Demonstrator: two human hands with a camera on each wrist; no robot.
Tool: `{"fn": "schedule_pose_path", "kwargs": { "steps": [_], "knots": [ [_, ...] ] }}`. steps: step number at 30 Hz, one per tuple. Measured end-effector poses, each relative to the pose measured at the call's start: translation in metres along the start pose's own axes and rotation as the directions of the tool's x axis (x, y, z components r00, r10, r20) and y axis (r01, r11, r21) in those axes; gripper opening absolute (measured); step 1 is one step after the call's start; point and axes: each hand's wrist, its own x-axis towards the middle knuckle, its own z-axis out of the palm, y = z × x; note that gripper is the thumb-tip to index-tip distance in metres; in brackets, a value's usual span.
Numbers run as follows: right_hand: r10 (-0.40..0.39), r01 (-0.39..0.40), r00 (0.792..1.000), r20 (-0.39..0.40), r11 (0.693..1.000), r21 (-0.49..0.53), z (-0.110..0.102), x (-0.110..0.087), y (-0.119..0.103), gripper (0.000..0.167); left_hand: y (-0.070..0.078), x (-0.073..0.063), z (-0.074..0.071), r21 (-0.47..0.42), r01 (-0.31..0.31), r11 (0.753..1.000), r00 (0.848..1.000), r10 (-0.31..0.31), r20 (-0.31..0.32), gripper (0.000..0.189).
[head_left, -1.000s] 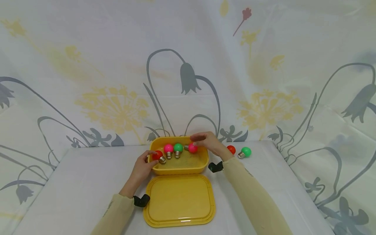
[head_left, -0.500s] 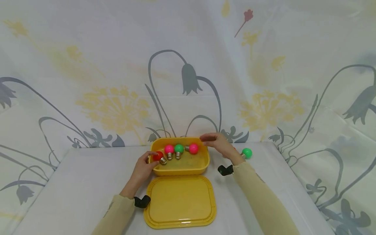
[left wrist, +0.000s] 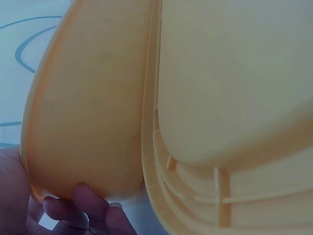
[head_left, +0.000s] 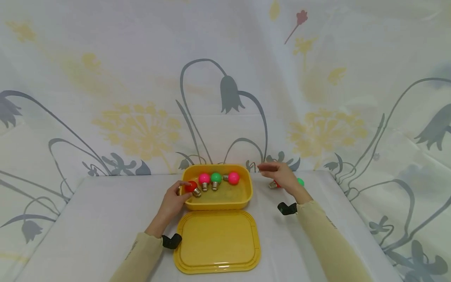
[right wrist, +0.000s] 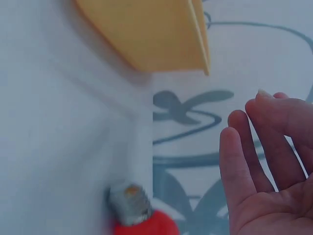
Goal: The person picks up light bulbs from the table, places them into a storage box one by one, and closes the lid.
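A yellow plastic box point(head_left: 216, 205) stands at the back of the table. Inside lie a red bulb point(head_left: 191, 186), a pink bulb point(head_left: 204, 179), a green bulb point(head_left: 216, 178) and a second pink bulb point(head_left: 234, 178) on its side. My left hand point(head_left: 173, 200) grips the box's left end; in the left wrist view its fingertips point(left wrist: 90, 200) press the outer wall. My right hand point(head_left: 282, 178) holds nothing, fingers loosely extended, right of the box. Beneath it lies another red bulb point(right wrist: 146, 225), partly hidden. Behind the hand another green bulb point(head_left: 300, 181) shows partly.
A yellow lid point(head_left: 217, 242) lies flat on the table directly in front of the box. White cloth covers the table point(head_left: 112, 223), and a flower-patterned curtain point(head_left: 148, 78) hangs right behind the box.
My right hand has let go of the pink bulb at the box's right side and moved right, out over the bulbs on the table. The left hand has stayed at the box.
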Motion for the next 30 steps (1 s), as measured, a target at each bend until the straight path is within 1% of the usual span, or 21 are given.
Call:
{"fn": "schedule_pose_path", "kwargs": {
  "steps": [4,9,13,17,21,25,30],
  "knots": [
    [0.02,-0.02,1.0,-0.02,0.999,-0.032,-0.016,-0.012,0.009,0.038,0.0,0.0,0.001,0.003,0.008,1.0,1.0,-0.008,0.0,0.03],
    [0.05,-0.055,0.997,-0.064,0.996,-0.068,-0.035,-0.026,0.021,0.037,0.0,0.001,0.001,0.003,0.003,1.0,1.0,-0.002,-0.004,0.031],
    [0.046,-0.054,0.995,-0.09,0.994,-0.092,-0.049,-0.037,0.031,0.038,0.001,0.0,0.001,0.0,0.001,1.0,1.0,-0.001,-0.008,0.03],
    [0.051,-0.067,0.992,-0.117,0.988,-0.142,-0.062,-0.047,0.041,0.037,0.001,-0.001,0.001,-0.012,0.012,1.0,1.0,-0.012,-0.006,0.03],
    [0.048,-0.076,0.987,-0.155,0.98,-0.185,-0.07,-0.055,0.049,0.036,0.001,-0.001,0.001,-0.015,0.022,1.0,1.0,-0.022,-0.004,0.03],
    [0.022,-0.058,0.981,-0.191,0.981,-0.187,-0.075,-0.06,0.055,0.035,0.001,-0.001,0.0,-0.006,0.022,1.0,1.0,-0.022,-0.005,0.03],
    [0.014,-0.06,0.974,-0.224,0.978,-0.198,-0.079,-0.062,0.06,0.034,0.001,0.0,0.0,0.011,0.018,1.0,1.0,-0.018,-0.007,0.029]
  ]
}}
